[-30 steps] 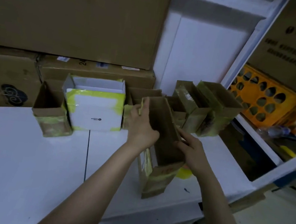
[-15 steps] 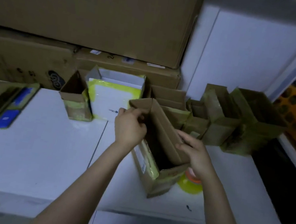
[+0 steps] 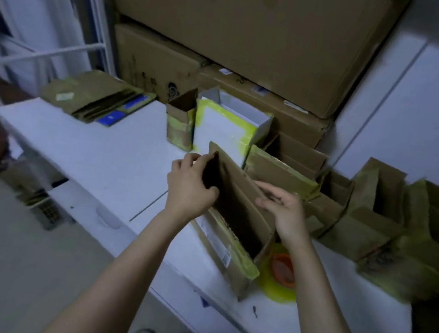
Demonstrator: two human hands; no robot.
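At the back left corner of the white worktop (image 3: 95, 153) lies a stack of flattened cartons (image 3: 94, 99), brown with yellow tape and a blue face showing among them. Further along the back edge stands a small open brown box (image 3: 179, 120). It sits right against a white box (image 3: 226, 133) edged with yellow tape, which is also open at the top. Behind both, large shipping cartons (image 3: 247, 28) are piled against the wall.

Near the middle of the worktop, towards its front edge, the left hand (image 3: 189, 187) grips the left wall of an open cardboard box (image 3: 236, 217), fingers curled round its rim. This box stands on the worktop, tilted, with its dark inside facing up. A white label and a strip of yellow tape show on its near side. The right hand (image 3: 285, 213) grasps the opposite flap, its fingers bent over the edge.

A roll of yellow tape (image 3: 282, 272) with an orange core lies flat just beside the box's right lower corner, under the right wrist. A row of open brown boxes (image 3: 370, 217), taped in yellow, runs close together from behind the held box to the worktop's right edge.
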